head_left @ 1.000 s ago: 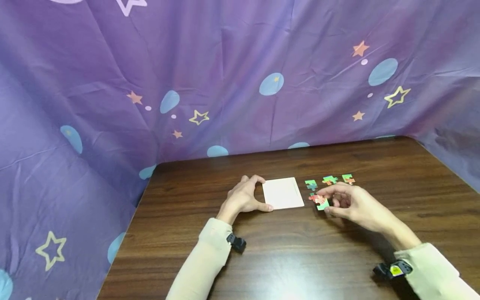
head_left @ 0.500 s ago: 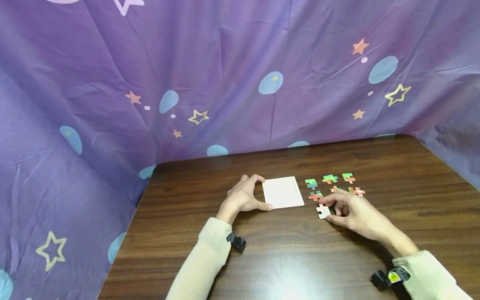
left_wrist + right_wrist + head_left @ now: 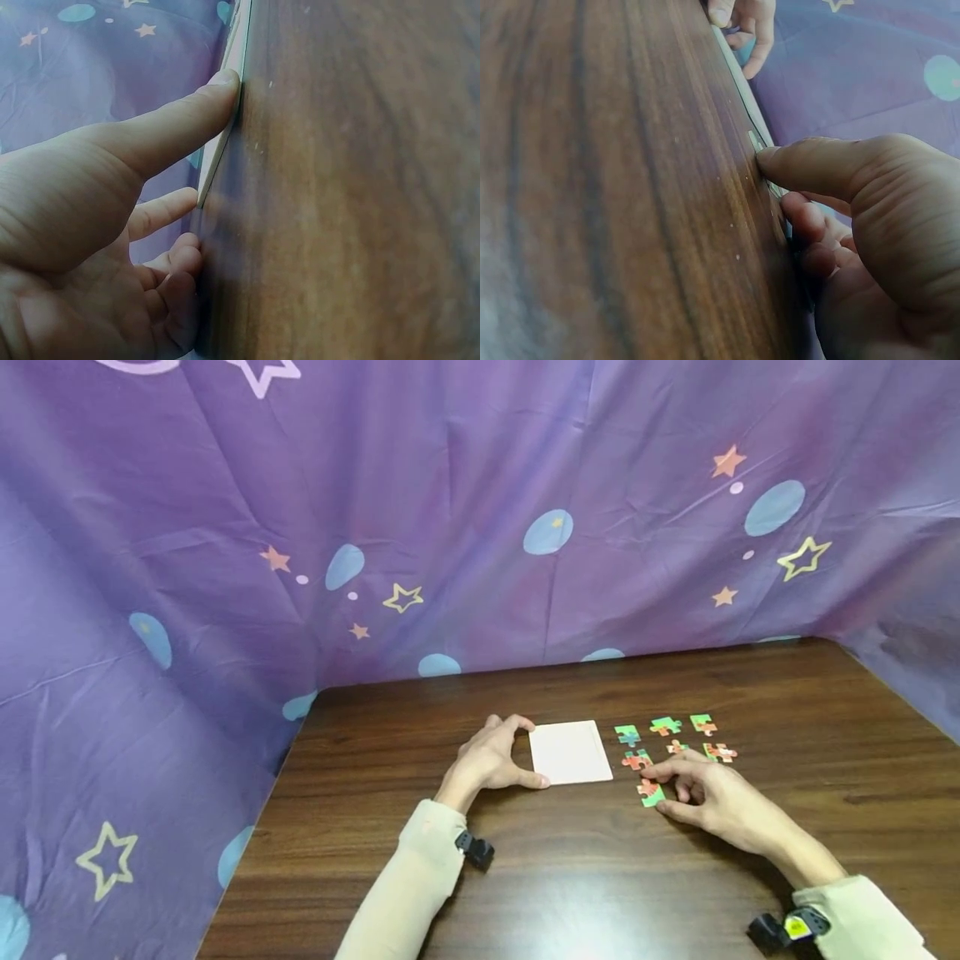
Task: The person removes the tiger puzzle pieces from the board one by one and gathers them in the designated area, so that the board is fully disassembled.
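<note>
At its left side, a flat white square board is held by my left hand, thumb at the near corner and index finger at the far one. In the left wrist view the thumb lies along the board's edge. My right hand pinches a red and green jigsaw piece between thumb and index finger, low at the tabletop. In the right wrist view the thumb tip covers part of that piece. Just beyond it lies a red and teal jigsaw piece, close to the index fingertip.
More jigsaw pieces lie behind the right hand: a green and blue piece, a green and orange piece, a corner piece and a red and white piece. The brown wooden table meets a purple star-print cloth.
The right hand has brought its jigsaw piece towards the near side, down to the tabletop, uncovering pieces behind it. The left hand stays at the board.
</note>
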`<state>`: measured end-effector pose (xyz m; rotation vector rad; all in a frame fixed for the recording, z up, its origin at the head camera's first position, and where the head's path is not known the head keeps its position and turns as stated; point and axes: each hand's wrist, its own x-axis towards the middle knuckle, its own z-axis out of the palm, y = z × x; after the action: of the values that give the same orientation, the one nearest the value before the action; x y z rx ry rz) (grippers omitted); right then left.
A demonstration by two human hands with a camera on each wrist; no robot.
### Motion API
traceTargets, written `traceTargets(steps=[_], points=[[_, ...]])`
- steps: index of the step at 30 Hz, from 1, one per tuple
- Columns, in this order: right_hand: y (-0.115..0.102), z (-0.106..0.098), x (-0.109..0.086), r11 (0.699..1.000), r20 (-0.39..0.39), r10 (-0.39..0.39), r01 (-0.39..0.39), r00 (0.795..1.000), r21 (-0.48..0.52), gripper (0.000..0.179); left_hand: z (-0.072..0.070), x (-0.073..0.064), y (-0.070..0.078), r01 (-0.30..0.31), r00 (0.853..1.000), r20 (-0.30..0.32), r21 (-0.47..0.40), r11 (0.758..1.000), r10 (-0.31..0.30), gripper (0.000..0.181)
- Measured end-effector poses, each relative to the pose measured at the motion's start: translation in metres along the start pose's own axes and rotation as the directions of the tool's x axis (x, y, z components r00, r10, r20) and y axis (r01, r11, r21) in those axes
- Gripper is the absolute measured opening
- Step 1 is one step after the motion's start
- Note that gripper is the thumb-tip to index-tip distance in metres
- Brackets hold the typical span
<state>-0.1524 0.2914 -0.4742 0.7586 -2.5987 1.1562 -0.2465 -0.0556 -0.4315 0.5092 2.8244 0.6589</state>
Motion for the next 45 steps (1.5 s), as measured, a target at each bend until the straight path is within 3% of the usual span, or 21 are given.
traceTargets(steps=[14,24,32,40,45], points=[[0.0,-0.001,0.0,0.999,0.009,0.012,-0.012,1.0,0.035,0.039,-0.001,0.0,0.001,-0.002,1.0,-0.004,0.005,1.0,0.002,0.095],[-0.001,-0.009,-0.005,0.987,0.035,0.051,-0.056,0.998,0.151,0.043,0.002,-0.003,0.006,0.0,1.0,0.014,0.019,1.0,0.0,0.095],[-0.003,-0.016,-0.002,0.98,0.009,0.105,-0.105,0.994,0.168,0.037,-0.002,-0.003,0.006,0.002,1.0,-0.004,0.023,1.0,-0.002,0.094],[0.0,-0.013,0.001,0.987,-0.001,0.081,-0.08,0.997,0.14,0.032,-0.002,-0.003,0.005,0.012,1.0,-0.016,0.007,1.0,-0.012,0.093],[-0.001,-0.016,0.002,0.983,-0.024,0.121,-0.116,0.992,0.143,0.031,-0.004,-0.004,0.005,0.025,1.0,-0.017,-0.025,0.999,-0.025,0.091]])
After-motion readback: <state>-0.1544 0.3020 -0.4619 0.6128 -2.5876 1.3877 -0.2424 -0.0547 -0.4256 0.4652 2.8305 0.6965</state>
